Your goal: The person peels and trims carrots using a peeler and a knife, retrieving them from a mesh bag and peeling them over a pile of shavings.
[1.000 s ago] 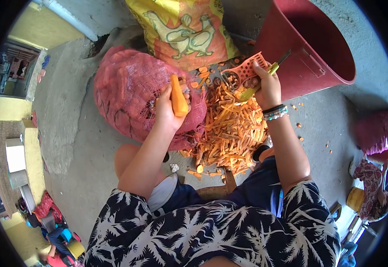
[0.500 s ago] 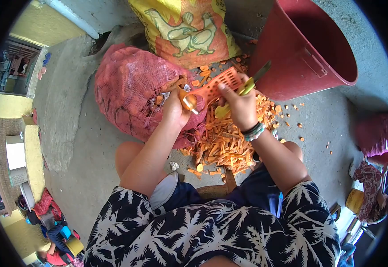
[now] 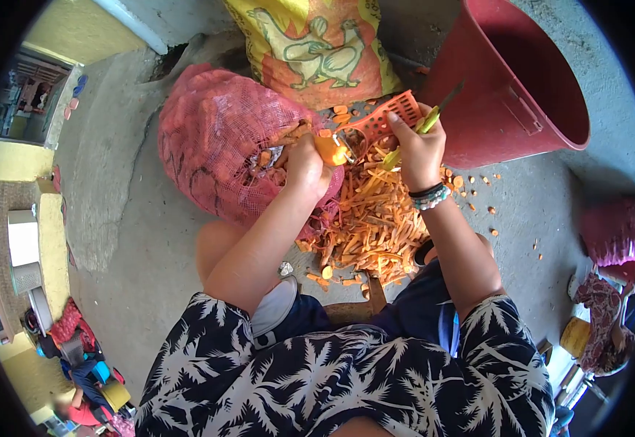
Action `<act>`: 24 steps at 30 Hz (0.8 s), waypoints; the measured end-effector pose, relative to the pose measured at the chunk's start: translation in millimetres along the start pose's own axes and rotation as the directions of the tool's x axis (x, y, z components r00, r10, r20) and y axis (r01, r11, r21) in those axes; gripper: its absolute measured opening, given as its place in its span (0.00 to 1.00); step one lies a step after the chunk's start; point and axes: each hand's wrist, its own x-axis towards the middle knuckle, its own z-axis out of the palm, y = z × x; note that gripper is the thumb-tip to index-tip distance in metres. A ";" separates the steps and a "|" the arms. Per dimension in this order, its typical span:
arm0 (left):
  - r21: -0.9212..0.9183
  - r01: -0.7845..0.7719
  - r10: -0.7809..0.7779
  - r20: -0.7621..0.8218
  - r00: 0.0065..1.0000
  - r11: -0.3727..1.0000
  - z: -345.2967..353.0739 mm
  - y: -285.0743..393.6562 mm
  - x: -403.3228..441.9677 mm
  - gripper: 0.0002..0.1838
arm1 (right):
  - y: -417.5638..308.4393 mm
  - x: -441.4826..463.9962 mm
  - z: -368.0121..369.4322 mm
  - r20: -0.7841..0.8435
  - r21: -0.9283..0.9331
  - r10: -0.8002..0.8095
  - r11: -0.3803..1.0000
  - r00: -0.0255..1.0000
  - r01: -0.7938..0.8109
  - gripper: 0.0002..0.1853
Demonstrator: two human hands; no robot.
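My left hand [image 3: 308,167] is wrapped round an orange carrot [image 3: 330,148], whose end points right. Close to that end is the blade part of an orange peeler [image 3: 392,116] with a perforated body, held in my right hand [image 3: 421,149]. The same hand also holds a knife [image 3: 429,121] with a yellow-green handle, its dark blade pointing up and right. Below my hands lies a heap of carrot peels [image 3: 379,226] on the concrete floor. A pink mesh sack [image 3: 212,138] full of carrots stands left of my left hand.
A yellow and orange sack [image 3: 317,54] with printed chickens stands at the back. To its right a large red bucket [image 3: 477,87] leans over, mouth toward the upper right. Carrot bits dot the grey floor [image 3: 521,211]. At the lower left a person [image 3: 84,411] is partly visible.
My left hand has moved right with the carrot, which was upright a second ago and now points right. The peeler went over to the carrot, then slightly back right with my right hand.
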 end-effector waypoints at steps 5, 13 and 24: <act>0.174 -0.061 0.077 -0.089 0.993 0.983 -16.7 17.3 -2.0 0.17 | -19.6 59.1 -53.1 -0.299 0.014 -0.251 0.963 0.921 0.268 0.10; 0.074 0.070 -0.070 0.002 0.998 0.995 -40.4 6.5 12.8 0.19 | -23.2 51.8 -71.9 -0.254 0.245 -0.098 0.956 0.962 0.162 0.07; 0.335 -0.302 0.105 0.497 0.861 0.893 183.3 19.1 -16.4 0.18 | -25.4 49.6 -101.2 -0.352 0.441 0.115 0.896 0.929 0.057 0.04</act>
